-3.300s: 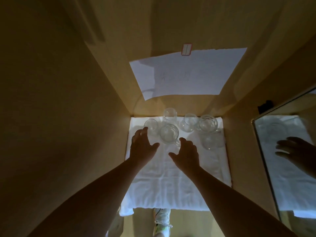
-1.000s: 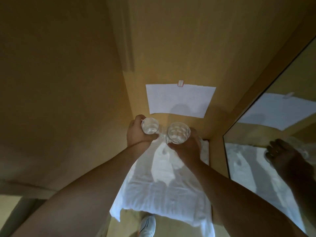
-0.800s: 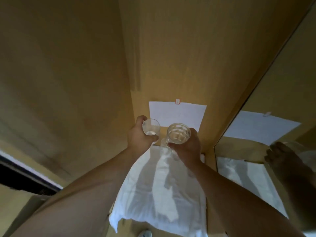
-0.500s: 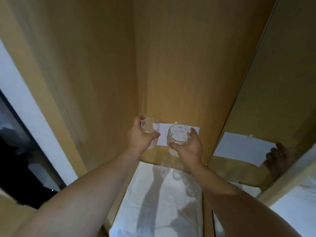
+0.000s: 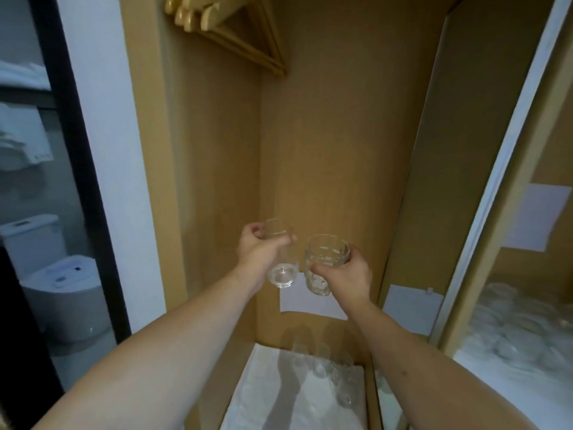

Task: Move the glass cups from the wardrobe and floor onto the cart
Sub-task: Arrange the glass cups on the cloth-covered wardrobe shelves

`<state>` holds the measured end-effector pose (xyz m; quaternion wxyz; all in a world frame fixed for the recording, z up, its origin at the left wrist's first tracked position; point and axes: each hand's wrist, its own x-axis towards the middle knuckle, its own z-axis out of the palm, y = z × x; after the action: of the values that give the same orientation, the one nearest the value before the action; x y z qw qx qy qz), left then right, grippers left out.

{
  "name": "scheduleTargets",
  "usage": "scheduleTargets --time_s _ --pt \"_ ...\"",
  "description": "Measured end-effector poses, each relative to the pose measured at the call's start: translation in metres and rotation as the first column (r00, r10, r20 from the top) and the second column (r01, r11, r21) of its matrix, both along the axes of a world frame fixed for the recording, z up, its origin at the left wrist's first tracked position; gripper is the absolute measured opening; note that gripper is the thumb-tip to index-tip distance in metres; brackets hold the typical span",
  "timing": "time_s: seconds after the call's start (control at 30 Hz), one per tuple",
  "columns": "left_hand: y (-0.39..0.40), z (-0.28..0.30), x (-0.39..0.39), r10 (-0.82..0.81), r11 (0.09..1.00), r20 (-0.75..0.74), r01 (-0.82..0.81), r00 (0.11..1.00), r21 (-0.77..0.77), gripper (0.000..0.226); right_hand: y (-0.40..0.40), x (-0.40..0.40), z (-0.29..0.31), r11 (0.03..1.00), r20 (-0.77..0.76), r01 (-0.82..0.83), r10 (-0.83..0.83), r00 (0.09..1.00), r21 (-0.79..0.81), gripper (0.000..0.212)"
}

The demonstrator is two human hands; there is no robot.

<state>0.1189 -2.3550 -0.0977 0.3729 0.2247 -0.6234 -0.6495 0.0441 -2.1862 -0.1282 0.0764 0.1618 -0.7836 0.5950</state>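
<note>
A: While both arms reach into the wardrobe point(image 5: 325, 135), what does each hand have?

B: The left hand point(image 5: 259, 252) is closed around a smooth glass cup point(image 5: 279, 256), thumb across its upper part, the cup tilted with its base toward the right. The right hand point(image 5: 347, 274) grips a dimpled glass cup point(image 5: 324, 262) from the side and below. Both cups are up in the air in front of the wardrobe's back panel, just beside each other; I cannot tell whether they touch.

A: And the surface underneath?

B: A white cloth point(image 5: 279, 398) covers the wardrobe floor. More glass cups point(image 5: 328, 370) stand on it near its far right corner, close to the back panel. They are blurred, so I cannot count them.

A: What about the rest of the room?

B: A white sheet of paper point(image 5: 297, 301) hangs low on the back panel, partly behind the held cups. Wooden hangers point(image 5: 229, 29) hang at the top left of the compartment. On the right, a mirrored door point(image 5: 527, 274) reflects paper, cloth and glassware. On the left, past a white wall edge and a dark door frame point(image 5: 80, 169), a toilet point(image 5: 59, 280) stands in a dim bathroom.
</note>
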Motion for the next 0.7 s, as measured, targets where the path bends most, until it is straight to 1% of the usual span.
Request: scheduleTargets --time_s 0.13,0.2,0.3,0.37,0.5,0.6,0.7 --pt "0.0 0.019 0.03 -0.07 0.997 0.004 0.07 0.998 0.021 0.074 0.01 0.031 0.021 0.999 -0.063 0.038 -0.039 0.997 -0.012 0.065" --pt "0.001 0.026 0.046 -0.109 0.994 0.002 0.109 0.994 -0.001 0.071 0.015 0.048 0.031 0.999 -0.081 0.05 -0.051 0.995 -0.009 0.067" --pt "0.009 0.038 0.07 -0.184 0.982 -0.033 0.183 0.982 -0.043 0.067 0.025 0.076 0.043 0.997 -0.1 0.069 -0.071 0.992 -0.022 0.061" --pt "0.019 0.045 0.086 -0.204 0.977 -0.045 0.201 0.978 -0.066 0.062 0.032 0.094 0.048 0.995 -0.105 0.088 -0.092 0.99 -0.035 0.057" --pt "0.039 0.053 0.113 -0.259 0.96 -0.057 0.25 0.964 -0.125 0.056 0.052 0.126 0.057 0.991 -0.164 0.131 -0.136 0.977 -0.041 0.055" --pt "0.053 0.054 0.125 -0.287 0.95 -0.081 0.273 0.955 -0.15 0.055 0.071 0.144 0.06 0.986 -0.189 0.161 -0.166 0.968 -0.039 0.066" --pt "0.078 0.051 0.134 -0.33 0.935 -0.087 0.313 0.94 -0.17 0.058 0.099 0.161 0.059 0.97 -0.19 0.242 -0.243 0.951 -0.029 0.074"
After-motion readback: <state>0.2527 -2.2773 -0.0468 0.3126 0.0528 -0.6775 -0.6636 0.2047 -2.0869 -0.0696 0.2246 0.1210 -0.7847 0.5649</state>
